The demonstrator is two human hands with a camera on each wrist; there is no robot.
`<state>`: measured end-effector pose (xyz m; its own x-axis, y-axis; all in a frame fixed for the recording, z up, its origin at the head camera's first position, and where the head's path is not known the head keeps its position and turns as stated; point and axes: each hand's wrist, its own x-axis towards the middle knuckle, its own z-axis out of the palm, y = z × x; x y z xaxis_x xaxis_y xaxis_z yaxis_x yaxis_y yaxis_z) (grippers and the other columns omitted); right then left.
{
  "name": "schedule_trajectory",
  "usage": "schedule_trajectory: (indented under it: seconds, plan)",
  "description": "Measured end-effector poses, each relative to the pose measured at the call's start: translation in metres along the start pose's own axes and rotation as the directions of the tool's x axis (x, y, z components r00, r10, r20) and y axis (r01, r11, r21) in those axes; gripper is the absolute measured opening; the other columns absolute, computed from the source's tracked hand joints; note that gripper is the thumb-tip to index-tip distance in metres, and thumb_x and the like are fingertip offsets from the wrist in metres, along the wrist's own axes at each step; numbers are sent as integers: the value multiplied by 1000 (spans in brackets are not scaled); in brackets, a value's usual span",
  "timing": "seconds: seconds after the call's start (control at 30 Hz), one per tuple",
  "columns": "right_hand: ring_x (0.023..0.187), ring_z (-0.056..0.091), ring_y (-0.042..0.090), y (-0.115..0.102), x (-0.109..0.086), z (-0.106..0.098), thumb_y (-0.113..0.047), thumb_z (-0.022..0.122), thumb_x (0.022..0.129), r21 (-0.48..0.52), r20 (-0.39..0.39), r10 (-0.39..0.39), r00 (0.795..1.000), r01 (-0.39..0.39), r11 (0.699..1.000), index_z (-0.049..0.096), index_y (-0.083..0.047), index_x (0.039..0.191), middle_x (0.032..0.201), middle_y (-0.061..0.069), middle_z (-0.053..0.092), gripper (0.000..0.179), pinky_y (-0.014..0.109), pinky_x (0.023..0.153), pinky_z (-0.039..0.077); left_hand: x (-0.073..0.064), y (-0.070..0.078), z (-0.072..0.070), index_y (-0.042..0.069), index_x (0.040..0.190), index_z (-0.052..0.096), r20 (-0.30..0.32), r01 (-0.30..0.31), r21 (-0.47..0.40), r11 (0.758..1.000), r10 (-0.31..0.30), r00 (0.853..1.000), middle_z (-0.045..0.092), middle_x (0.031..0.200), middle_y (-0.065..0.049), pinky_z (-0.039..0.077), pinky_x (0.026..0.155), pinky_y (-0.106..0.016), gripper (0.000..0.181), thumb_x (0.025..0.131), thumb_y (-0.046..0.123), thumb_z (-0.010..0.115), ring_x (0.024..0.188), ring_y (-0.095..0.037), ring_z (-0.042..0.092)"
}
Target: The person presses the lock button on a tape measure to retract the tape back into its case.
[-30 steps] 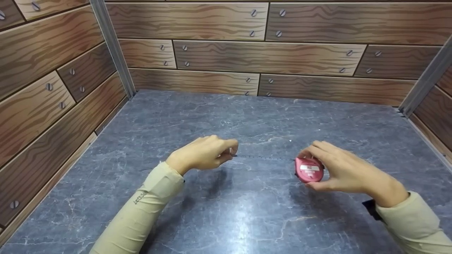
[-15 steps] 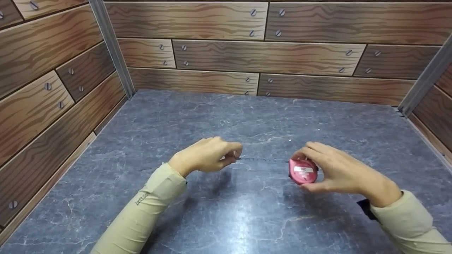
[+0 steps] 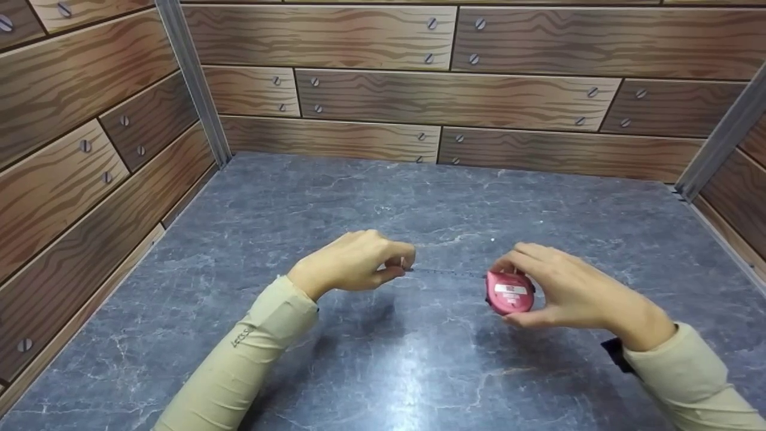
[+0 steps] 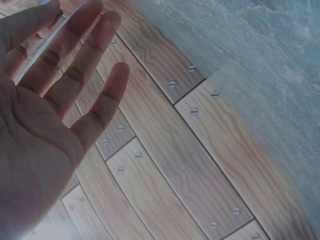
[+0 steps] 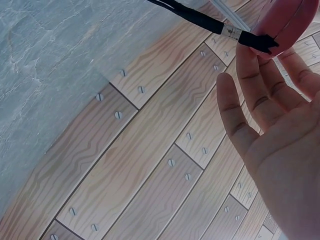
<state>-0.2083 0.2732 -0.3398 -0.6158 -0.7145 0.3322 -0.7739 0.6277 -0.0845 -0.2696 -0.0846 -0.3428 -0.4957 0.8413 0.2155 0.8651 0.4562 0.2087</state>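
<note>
In the head view, my right hand (image 3: 568, 293) grips a round pink tape measure (image 3: 510, 293) between thumb and fingers, its pale label facing the camera. A thin blade (image 3: 449, 272) with dark ticks runs left from the case, above the tabletop. At its other end, my left hand (image 3: 353, 263) pinches the tip between thumb and index finger. The left wrist view shows the other left-hand fingers (image 4: 100, 105) loosely extended. In the right wrist view, a black wrist strap (image 5: 200, 20) hangs from the pink case (image 5: 287, 25), and the little finger stands away from it.
Beneath both hands lies a grey-blue marbled tabletop (image 3: 287, 197). Wood-patterned panels form a back wall (image 3: 371, 96) and a left wall (image 3: 60, 197). Metal corner posts stand at the left (image 3: 194, 78) and right (image 3: 718, 137).
My right hand has moved left with the tape measure, while my left hand has shifted slightly right. The exposed stretch of blade between them is shorter.
</note>
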Motion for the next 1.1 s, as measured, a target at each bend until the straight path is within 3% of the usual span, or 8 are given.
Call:
schedule_trajectory:
  seconds: [0.6,0.77,1.1]
  plan:
    - [97,61,1,-3,10,-1,-36,98,70,5,-15,-14,1000,14,1000,71,-18,123,110,-11,67,63,30,82,58,7,3,-2,17,102,66,10,34,-9,999,-34,999,67,83,4,50,68,-32,6,104,11,65,71,-8,52]
    - [99,63,4,-3,15,-1,-33,99,69,-2,-49,-53,997,53,999,71,-16,123,112,-9,69,64,33,84,59,7,2,-4,18,105,66,5,49,-10,999,-49,999,72,87,4,51,69,-32,6,104,12,65,71,-8,54]
    - [100,63,6,-8,26,-4,-33,99,70,8,-38,-36,999,37,999,71,-16,125,113,-7,70,63,34,84,59,11,2,-10,16,108,68,-33,26,-12,1000,-27,999,75,88,2,54,68,-33,5,105,15,66,69,-8,57]
